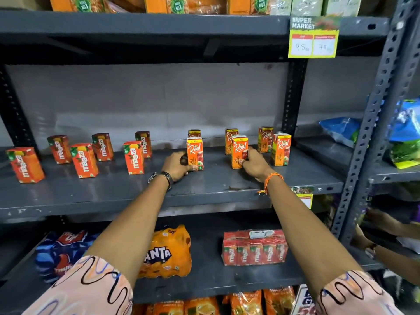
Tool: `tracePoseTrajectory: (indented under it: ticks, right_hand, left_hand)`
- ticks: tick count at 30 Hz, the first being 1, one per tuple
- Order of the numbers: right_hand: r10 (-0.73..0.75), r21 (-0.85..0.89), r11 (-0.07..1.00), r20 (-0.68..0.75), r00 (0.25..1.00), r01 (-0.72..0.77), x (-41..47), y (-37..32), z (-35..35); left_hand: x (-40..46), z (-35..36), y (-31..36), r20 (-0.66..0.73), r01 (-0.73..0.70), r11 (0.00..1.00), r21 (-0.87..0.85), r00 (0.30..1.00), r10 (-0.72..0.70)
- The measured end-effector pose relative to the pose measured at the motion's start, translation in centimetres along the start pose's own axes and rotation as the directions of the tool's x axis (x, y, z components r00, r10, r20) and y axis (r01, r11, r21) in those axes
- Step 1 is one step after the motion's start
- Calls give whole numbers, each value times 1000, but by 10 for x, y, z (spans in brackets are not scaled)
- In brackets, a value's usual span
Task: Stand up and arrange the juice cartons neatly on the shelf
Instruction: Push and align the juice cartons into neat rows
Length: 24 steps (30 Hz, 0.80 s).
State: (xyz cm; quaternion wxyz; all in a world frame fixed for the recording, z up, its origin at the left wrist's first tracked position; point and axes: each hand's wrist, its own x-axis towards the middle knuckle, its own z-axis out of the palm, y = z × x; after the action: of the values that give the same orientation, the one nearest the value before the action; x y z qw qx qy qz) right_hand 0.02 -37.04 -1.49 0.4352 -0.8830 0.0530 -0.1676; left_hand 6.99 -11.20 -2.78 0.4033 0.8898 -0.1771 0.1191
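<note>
Small juice cartons stand upright on a dark grey metal shelf [109, 192]. Several orange-red Maaza cartons [83, 160] are spread over its left half in two loose rows. Several Real apple cartons fill the right half, with one at the far right [281, 149] and others behind. My left hand [176, 165] grips the left side of a front Real carton [195, 153]. My right hand [253, 164] wraps around the right side of a second front Real carton [239, 152]. Both held cartons rest upright on the shelf.
A yellow price tag [313, 37] hangs from the shelf above. Below are a Fanta pack [167, 253], a wrapped Maaza multipack [254, 247] and a blue pack [60, 253]. Blue snack bags [341, 130] and another person's hands [381, 223] are at the right rack.
</note>
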Motion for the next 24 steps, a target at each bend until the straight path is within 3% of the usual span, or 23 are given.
tracePoseTrajectory:
  ticks: [17,22,24]
  right_hand:
    - [14,-15,1000,-4,1000,-14,-1,-1,0]
    - [33,125,991,74,997,-42,-5,-3,-10]
    - [42,188,981,26,999,-47,-8,1,-20]
  left_hand:
    - [-3,-1,3,16,45,998,-31,999,-45]
    - [-16,-16,14,124,154,982,-106,982,-141]
    - [-37,-23,17,137,161,986,-53,979,-153]
